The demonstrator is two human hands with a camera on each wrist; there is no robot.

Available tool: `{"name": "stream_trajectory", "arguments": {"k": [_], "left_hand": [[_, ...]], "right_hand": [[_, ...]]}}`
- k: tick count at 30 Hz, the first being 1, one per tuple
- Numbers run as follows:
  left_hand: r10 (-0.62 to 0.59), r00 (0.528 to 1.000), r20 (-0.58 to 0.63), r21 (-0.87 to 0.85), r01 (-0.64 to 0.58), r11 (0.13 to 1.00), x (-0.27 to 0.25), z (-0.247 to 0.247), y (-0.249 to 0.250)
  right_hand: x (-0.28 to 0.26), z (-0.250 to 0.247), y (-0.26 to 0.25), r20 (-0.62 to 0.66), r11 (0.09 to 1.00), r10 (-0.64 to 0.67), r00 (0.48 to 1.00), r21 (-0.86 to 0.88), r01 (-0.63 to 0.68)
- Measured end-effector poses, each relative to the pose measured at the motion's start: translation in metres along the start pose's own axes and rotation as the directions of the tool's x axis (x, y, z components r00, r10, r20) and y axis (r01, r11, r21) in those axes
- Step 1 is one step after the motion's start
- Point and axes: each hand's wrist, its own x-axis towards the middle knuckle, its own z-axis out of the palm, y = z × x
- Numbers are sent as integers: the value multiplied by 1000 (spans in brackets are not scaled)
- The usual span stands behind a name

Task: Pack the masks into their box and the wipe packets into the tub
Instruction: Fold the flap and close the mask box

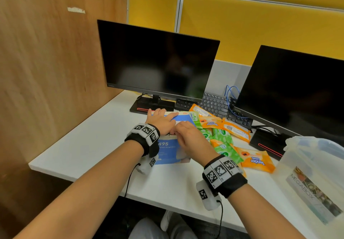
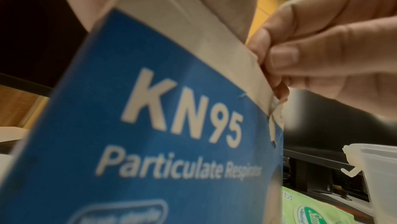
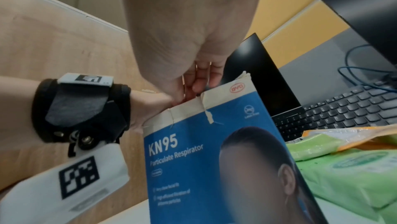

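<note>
A blue KN95 mask box [image 1: 172, 146] lies flat on the white desk [image 1: 93, 145], just in front of the left monitor's stand [image 1: 151, 106]. Both hands work at its top opening. The left hand [image 1: 161, 122] lies across the box's far end w/ fingers fairly straight, pressing a flap down. The right hand [image 1: 188, 136] curls its fingers [image 2: 283, 57] and pinches the cream top edge by a torn tape strip [image 3: 208, 116], per both wrist views. No masks are visible; whether they're inside the box can't be told.

To the right of the box, touching its edge, sits a loose heap of wipe packets [image 1: 230, 136], green and orange, overlapping each other. Further right of the box, near the desk's front-right corner, stands a clear plastic tub [image 1: 314, 173]; whether it has a lid on can't be told.

Handling, as a judgement: the box is thin card, light, w/ soft worn flaps that bend or tear easily, so grip it by the side walls, not the flap. The packets look soft, squashy and slick-wrapped, so take each one across its middle.

Room: open desk lies in front of the box and to its left. Behind the box are a keyboard [image 1: 217, 106] and cables; a second monitor [image 1: 290, 91] crowds the far right.
</note>
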Motion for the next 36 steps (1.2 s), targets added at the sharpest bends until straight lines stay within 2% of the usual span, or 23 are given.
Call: {"name": "stream_trajectory", "arguments": {"k": [2, 6, 9, 11, 13, 16, 18, 20, 22, 24, 26, 27, 29, 31, 32, 34, 35, 36], "left_hand": [[-5, 1000, -6, -8, 5, 1000, 1, 0, 1], [-6, 1000, -10, -34, 6, 999, 2, 1, 1], [-4, 1000, -9, -22, 3, 1000, 0, -1, 0], [7, 1000, -3, -6, -7, 1000, -2, -1, -1], [5, 1000, -17, -21, -6, 1000, -3, -1, -3], [17, 997, -77, -83, -23, 996, -6, 0, -7], [21, 996, -91, -121, -32, 992, -13, 0, -4], [34, 995, -88, -95, -43, 995, -22, 2, 2], [44, 995, -94, -89, -53, 995, -27, 3, 10], [72, 991, -116, -8, -73, 997, -30, 4, 16], [91, 989, -119, 93, -80, 992, -30, 6, 12], [58, 993, -104, 95, -48, 994, -31, 7, 8], [-15, 997, -78, 62, 20, 998, -34, 4, 2], [7, 996, -87, 52, -2, 999, -35, -4, 11], [58, 989, -139, 33, -54, 998, -37, -7, 22], [180, 948, -261, -72, -205, 976, -40, -9, 54], [246, 928, -280, -133, -292, 947, -42, -6, 71], [313, 912, -264, -186, -367, 912, -44, 0, 89]], "right_hand": [[-1, 1, 4, -45, 1000, 8, 999, -8, -8], [6, 0, 6, -7, 995, 98, 995, -25, -99], [14, -3, 6, -19, 975, 198, 980, 106, -195], [11, -2, 10, -39, 991, 115, 993, 74, -112], [2, 2, 15, -81, 999, -1, 997, -35, -2], [-13, 15, 25, -249, 997, -34, 968, -80, 15], [-19, 27, 25, -359, 996, 80, 930, 54, -65], [-16, 35, 20, -374, 964, 194, 907, 247, -104], [-7, 33, 15, -291, 916, 240, 926, 383, -117], [0, 24, 14, -204, 890, 248, 947, 434, -140], [-1, 11, 19, -169, 865, 264, 950, 477, -156], [-5, 3, 24, -163, 848, 296, 941, 499, -180], [-20, -11, 43, -162, 836, 396, 904, 471, -281], [-42, -22, 76, -98, 819, 519, 849, 343, -460], [-54, -27, 93, -29, 777, 599, 800, 263, -572], [-78, -32, 122, 114, 633, 749, 652, 165, -756], [-89, -32, 130, 170, 571, 788, 592, 156, -806], [-99, -32, 135, 231, 531, 800, 553, 156, -833]]}}
